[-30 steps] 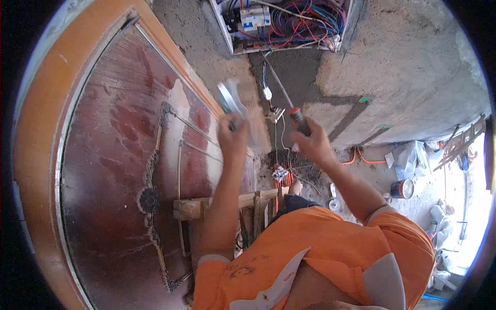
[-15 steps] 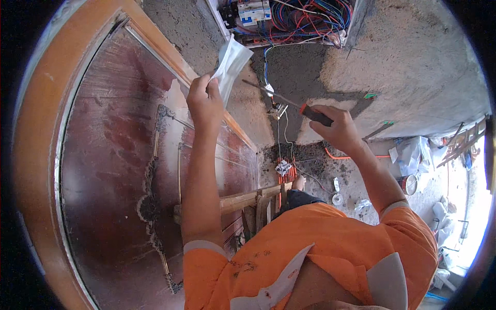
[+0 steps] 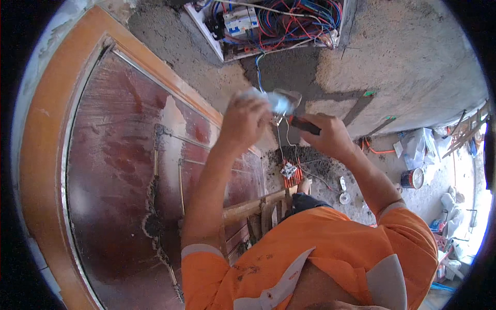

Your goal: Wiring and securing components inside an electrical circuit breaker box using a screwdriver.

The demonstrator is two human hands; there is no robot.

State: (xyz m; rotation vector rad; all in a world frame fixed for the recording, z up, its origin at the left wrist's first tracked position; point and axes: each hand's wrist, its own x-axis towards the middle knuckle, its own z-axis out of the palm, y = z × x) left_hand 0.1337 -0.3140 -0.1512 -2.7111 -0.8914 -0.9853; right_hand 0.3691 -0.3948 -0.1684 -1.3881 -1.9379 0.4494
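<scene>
Rough grey wall plaster (image 3: 408, 72) fills the upper right of my view, with a red-brown door panel (image 3: 119, 186) at left. At upper middle, the wiring looks partly done to me: a white-rimmed recessed box (image 3: 205, 34) has a white breaker block (image 3: 241, 21) seated inside, yet it has no cover, and coiled red and blue wires (image 3: 302, 26) lie loose within. Near the centre, the left hand (image 3: 247, 123) has its fingers closed on a pale, motion-blurred plastic piece (image 3: 279, 103). The right hand (image 3: 333, 138) wraps around a dark-handled screwdriver-like tool (image 3: 305, 125); I can't see its tip. At right stands a dark round bucket (image 3: 407, 179), contents unclear to me.
</scene>
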